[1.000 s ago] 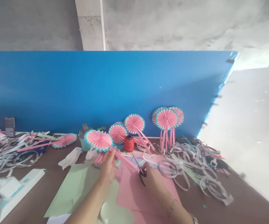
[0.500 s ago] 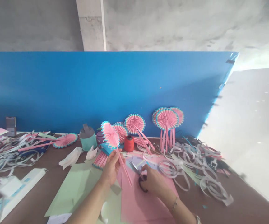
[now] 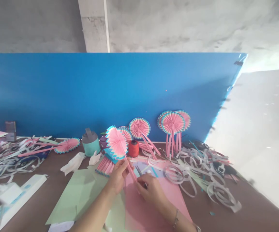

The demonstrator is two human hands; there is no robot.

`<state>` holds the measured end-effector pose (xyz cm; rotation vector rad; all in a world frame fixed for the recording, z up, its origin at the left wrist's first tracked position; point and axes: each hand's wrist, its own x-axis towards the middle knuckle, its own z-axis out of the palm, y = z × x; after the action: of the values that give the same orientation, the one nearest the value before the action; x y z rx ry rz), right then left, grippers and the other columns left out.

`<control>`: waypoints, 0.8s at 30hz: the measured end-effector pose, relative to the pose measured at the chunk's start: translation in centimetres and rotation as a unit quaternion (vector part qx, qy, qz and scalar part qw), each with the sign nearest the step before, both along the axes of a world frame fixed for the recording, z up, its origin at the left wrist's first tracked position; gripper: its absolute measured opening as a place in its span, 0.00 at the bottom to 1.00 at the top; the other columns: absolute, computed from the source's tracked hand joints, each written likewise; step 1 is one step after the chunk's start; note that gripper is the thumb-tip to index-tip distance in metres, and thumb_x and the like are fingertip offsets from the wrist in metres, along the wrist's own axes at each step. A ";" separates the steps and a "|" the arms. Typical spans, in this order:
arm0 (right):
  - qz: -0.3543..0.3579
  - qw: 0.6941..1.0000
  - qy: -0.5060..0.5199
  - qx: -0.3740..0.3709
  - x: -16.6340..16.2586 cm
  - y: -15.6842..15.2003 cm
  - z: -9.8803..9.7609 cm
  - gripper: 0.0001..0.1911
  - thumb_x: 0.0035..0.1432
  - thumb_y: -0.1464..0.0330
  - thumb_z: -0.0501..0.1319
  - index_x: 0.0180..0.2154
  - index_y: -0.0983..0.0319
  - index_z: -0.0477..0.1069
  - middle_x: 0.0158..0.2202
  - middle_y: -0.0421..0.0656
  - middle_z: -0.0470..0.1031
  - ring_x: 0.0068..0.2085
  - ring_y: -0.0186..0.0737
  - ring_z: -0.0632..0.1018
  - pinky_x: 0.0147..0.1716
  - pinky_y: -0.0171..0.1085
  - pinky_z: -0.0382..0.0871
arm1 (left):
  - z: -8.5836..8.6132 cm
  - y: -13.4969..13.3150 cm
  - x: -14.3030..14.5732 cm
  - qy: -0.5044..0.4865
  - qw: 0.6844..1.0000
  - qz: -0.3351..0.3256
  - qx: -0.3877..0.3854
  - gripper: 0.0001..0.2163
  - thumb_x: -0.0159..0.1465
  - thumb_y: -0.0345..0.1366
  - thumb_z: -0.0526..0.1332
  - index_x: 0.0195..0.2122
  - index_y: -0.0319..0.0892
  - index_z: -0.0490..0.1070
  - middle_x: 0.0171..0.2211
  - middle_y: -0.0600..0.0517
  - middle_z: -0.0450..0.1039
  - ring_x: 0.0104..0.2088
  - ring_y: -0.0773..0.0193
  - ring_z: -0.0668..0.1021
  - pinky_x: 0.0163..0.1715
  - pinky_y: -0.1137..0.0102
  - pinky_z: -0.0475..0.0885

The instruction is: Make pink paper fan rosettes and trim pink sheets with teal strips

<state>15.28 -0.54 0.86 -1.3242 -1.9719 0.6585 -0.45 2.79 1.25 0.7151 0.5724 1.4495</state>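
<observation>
My left hand point(image 3: 117, 178) is closed on the pink stem point(image 3: 130, 170) of a pleated pink paper fan with a teal edge point(image 3: 116, 141), holding it tilted up over the table. My right hand point(image 3: 151, 191) pinches the lower end of the same stem. A pair of scissors point(image 3: 139, 169) lies just beyond my right fingers, with its handles hidden by the hand. Both hands are over a pink paper sheet point(image 3: 151, 214), with a pale green sheet point(image 3: 81, 193) to the left.
Finished fans point(image 3: 173, 124) lean on a blue board point(image 3: 105, 93) at the back. An orange thread spool point(image 3: 134, 149) and a teal container point(image 3: 90, 146) stand behind the fan. Curled paper strips point(image 3: 202, 170) litter the right and far left. A white power strip point(image 3: 15, 199) lies at the front left.
My left hand lifted the fan from lying flat to tilted upright. My right hand left the scissors on the table and moved left to pinch the stem.
</observation>
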 end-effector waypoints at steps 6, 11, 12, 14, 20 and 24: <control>-0.031 0.995 -0.098 0.016 0.2 0.1 0.2 0.10 0.52 0.74 0.56 0.26 0.63 0.75 0.26 0.44 0.77 0.30 0.39 0.74 0.29 0.33 0.59 | -0.2 0.5 -0.3 -0.053 0.998 0.018 -0.020 0.14 0.46 0.39 0.75 0.29 0.39 0.76 0.24 0.56 0.74 0.28 0.69 0.76 0.34 0.73 0.71; -0.047 0.976 -0.210 0.034 0.3 0.2 -0.1 0.11 0.49 0.78 0.55 0.22 0.63 0.73 0.26 0.45 0.77 0.30 0.39 0.72 0.29 0.34 0.55 | 0.4 0.7 -0.8 -0.099 0.993 0.030 -0.050 0.11 0.50 0.36 0.73 0.31 0.40 0.73 0.25 0.56 0.73 0.28 0.68 0.76 0.32 0.72 0.72; -0.043 0.973 -0.224 0.028 0.4 0.2 -0.2 0.11 0.48 0.78 0.55 0.21 0.63 0.73 0.26 0.45 0.76 0.29 0.38 0.71 0.29 0.34 0.54 | 0.7 0.7 -1.1 -0.115 0.991 0.033 -0.051 0.11 0.51 0.35 0.72 0.31 0.41 0.73 0.24 0.57 0.71 0.27 0.69 0.76 0.32 0.72 0.72; -0.033 0.973 -0.226 0.028 0.5 0.1 -0.3 0.11 0.47 0.78 0.55 0.20 0.63 0.71 0.25 0.45 0.75 0.28 0.38 0.70 0.28 0.34 0.54 | 1.1 0.8 -1.7 -0.149 0.987 0.029 -0.047 0.10 0.54 0.35 0.71 0.32 0.42 0.71 0.22 0.60 0.66 0.24 0.72 0.73 0.29 0.74 0.71; -0.037 0.998 -0.030 0.048 0.7 0.5 0.0 0.18 0.63 0.66 0.50 0.24 0.63 0.70 0.25 0.44 0.72 0.30 0.39 0.70 0.30 0.35 0.57 | 1.1 0.7 -2.9 -0.146 0.981 -0.117 -0.041 0.07 0.62 0.37 0.64 0.32 0.39 0.68 0.17 0.62 0.53 0.13 0.79 0.56 0.10 0.82 0.49; -0.032 0.972 0.212 -0.095 1.0 0.8 0.7 0.21 0.60 0.52 0.54 0.36 0.63 0.74 0.29 0.44 0.75 0.27 0.37 0.69 0.26 0.34 0.59 | 0.7 0.1 -2.1 -0.089 0.964 -0.248 -0.041 0.11 0.61 0.42 0.64 0.32 0.39 0.68 0.16 0.63 0.53 0.11 0.79 0.49 0.09 0.81 0.43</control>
<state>16.26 0.23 1.55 -1.2285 -1.5460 1.0244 -2.56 2.88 2.00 0.6006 0.2818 1.0022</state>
